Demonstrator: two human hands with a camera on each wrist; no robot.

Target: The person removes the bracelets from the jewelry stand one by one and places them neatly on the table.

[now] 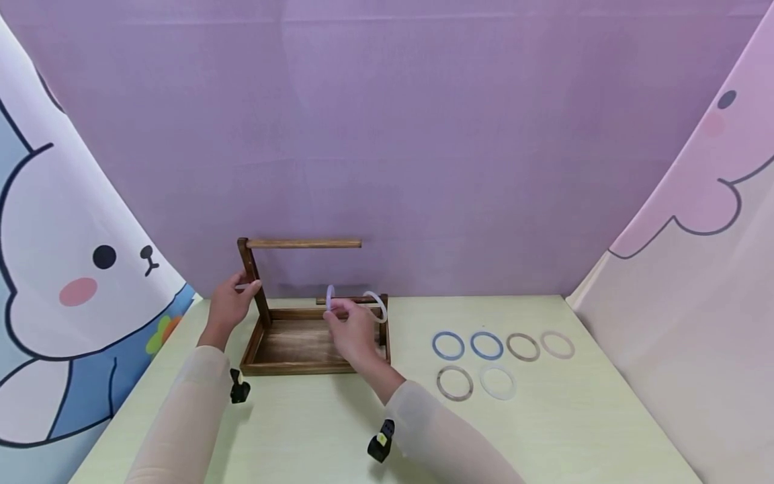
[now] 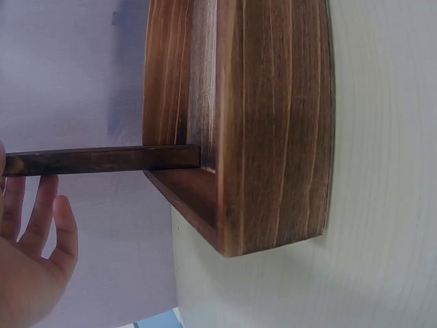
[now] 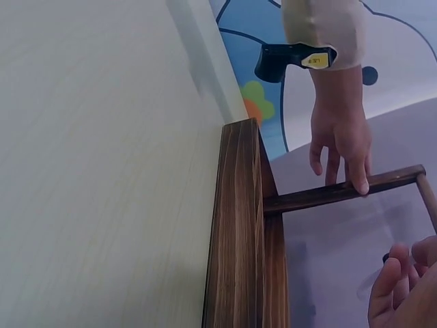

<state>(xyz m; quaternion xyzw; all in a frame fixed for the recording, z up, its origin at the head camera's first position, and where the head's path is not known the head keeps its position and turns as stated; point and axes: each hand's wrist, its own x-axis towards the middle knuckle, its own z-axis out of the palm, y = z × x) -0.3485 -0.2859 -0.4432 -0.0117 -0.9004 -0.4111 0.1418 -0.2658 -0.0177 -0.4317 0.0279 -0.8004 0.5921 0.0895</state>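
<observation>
A brown wooden bangle stand (image 1: 314, 369) has a tray base, a tall post with a long upper rod (image 1: 302, 243) and a short lower rod on its right. My left hand (image 1: 232, 302) holds the tall post (image 2: 102, 160) between thumb and fingers. At the lower rod, my right hand (image 1: 353, 333) pinches a pale lilac bangle (image 1: 330, 296) near the rod's free end. Whether the rod passes through it is hard to tell. Closer to the short post, a whitish bangle (image 1: 382, 309) hangs on that rod, partly behind my right hand.
Right of the stand, several bangles lie flat in two rows: blue bangles (image 1: 448, 358), brownish ones (image 1: 455, 398), a pale pink one (image 1: 557, 357) and a whitish one (image 1: 498, 398). A purple cloth (image 1: 459, 168) hangs behind the pale table (image 1: 302, 430).
</observation>
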